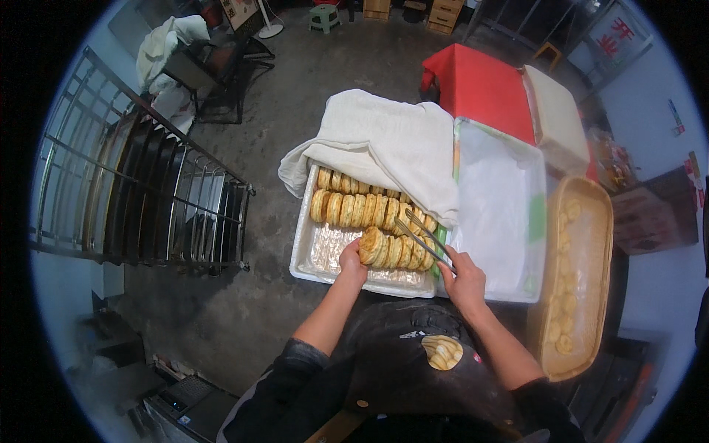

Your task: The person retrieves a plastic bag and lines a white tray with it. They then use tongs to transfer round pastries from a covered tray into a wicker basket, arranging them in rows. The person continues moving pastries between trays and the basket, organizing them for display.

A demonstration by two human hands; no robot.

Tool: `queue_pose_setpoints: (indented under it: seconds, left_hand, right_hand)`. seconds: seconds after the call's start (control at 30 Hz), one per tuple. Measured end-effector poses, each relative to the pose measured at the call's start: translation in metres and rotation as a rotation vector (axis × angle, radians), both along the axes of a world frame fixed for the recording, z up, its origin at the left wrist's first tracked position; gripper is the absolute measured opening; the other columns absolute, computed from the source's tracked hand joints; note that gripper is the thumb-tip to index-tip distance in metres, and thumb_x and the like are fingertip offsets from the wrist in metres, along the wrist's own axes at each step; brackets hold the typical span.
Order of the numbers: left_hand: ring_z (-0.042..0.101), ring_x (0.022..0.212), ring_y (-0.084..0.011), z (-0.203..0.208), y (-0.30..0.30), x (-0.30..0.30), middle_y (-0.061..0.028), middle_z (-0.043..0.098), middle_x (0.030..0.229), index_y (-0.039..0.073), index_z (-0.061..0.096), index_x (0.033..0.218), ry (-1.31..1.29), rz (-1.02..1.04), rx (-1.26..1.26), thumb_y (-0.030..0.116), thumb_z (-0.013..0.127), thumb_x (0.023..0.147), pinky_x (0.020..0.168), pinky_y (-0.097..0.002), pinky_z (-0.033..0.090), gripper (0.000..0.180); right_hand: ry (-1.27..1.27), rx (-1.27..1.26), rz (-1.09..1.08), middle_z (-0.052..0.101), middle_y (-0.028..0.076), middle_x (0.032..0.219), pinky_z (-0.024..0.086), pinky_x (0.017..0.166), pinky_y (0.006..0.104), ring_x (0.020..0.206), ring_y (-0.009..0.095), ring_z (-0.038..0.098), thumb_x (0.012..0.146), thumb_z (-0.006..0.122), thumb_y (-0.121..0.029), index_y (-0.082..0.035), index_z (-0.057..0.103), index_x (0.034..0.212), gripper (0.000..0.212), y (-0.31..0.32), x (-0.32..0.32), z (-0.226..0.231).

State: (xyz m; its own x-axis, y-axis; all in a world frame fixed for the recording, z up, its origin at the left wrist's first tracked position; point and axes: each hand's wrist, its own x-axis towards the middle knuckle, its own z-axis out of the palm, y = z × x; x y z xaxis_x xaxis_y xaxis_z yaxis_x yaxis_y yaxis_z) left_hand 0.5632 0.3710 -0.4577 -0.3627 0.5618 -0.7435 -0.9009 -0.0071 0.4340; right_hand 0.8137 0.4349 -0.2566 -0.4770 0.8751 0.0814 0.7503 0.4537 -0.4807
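A white foam box [300,269] in front of me holds rows of round golden flatbreads [356,210] standing on edge, packed side by side. My left hand [354,261] grips the flatbread [371,246] at the left end of the nearest row, its fingers partly hidden behind it. Metal tongs [427,240] are held in my right hand [465,280], at the right side of the box. Their tips reach over the flatbreads near the right end of the rows. A white cloth [380,136] covers the far part of the box and hides some flatbreads.
Right of the box stands a second foam box [495,214] lined with white. Beyond it are a red-covered surface [480,88] and a long wicker basket [538,347] holding a line of small round breads. A metal rack [148,173] with upright dark trays stands at left.
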Motion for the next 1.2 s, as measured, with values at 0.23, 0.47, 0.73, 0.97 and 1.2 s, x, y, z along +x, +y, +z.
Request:
queue_pose_setpoints:
  seconds: [0.23, 0.47, 0.73, 0.97, 1.2]
  left_hand:
    - [0.067, 0.103, -0.0237, -0.010, -0.001, 0.002, -0.0136, 0.070, 0.114, -0.001, 0.067, 0.118, 0.266, -0.284, -0.203, 0.027, 0.050, 0.101, 0.090, -0.0392, 0.053, 0.037]
    - [0.066, 0.097, -0.0237, -0.006, -0.006, -0.001, -0.0131, 0.071, 0.105, -0.005, 0.068, 0.113, 0.227, -0.284, -0.157, 0.027, 0.060, 0.096, 0.090, -0.0380, 0.049, 0.038]
    - [0.057, 0.121, -0.0352, 0.069, 0.010, 0.009, -0.0124, 0.056, 0.132, 0.010, 0.053, 0.135, 0.076, -0.470, -0.159, 0.045, 0.054, 0.092, 0.095, -0.0569, 0.049, 0.055]
    - [0.060, 0.124, -0.0373, 0.078, 0.022, 0.030, -0.0168, 0.060, 0.137, 0.007, 0.054, 0.137, 0.217, -0.291, -0.387, 0.042, 0.043, 0.099, 0.097, -0.0608, 0.052, 0.053]
    - [0.022, 0.151, -0.0348, 0.058, -0.007, 0.024, -0.0138, 0.009, 0.167, 0.012, 0.023, 0.159, 0.312, -0.080, -0.423, 0.059, 0.055, 0.091, 0.111, -0.0668, 0.031, 0.089]
  right_hand:
    - [0.035, -0.087, -0.099, 0.067, 0.015, 0.093, 0.053, 0.069, 0.0431, 0.078, 0.036, 0.067, 0.089, 0.075, -0.022, -0.006, 0.067, 0.124, 0.040, -0.014, 0.024, -0.006]
    - [0.221, -0.120, -0.358, 0.071, 0.021, 0.108, 0.054, 0.084, 0.0387, 0.098, 0.034, 0.071, 0.092, 0.073, -0.019, 0.001, 0.067, 0.126, 0.040, -0.001, 0.096, 0.000]
    - [0.609, 0.033, -0.912, 0.071, 0.007, 0.100, 0.050, 0.084, 0.0303, 0.090, 0.017, 0.063, 0.098, 0.068, -0.026, 0.006, 0.067, 0.125, 0.041, 0.054, 0.293, 0.007]
    - [0.824, -0.352, -1.093, 0.064, -0.004, 0.081, 0.042, 0.058, 0.0224, 0.065, 0.005, 0.052, 0.097, 0.071, -0.027, 0.000, 0.072, 0.118, 0.034, 0.120, 0.490, -0.047]
    - [0.847, -0.538, -0.888, 0.060, -0.004, 0.077, 0.037, 0.051, 0.0223, 0.059, 0.005, 0.047, 0.095, 0.072, -0.030, -0.005, 0.071, 0.121, 0.036, 0.226, 0.587, -0.124]
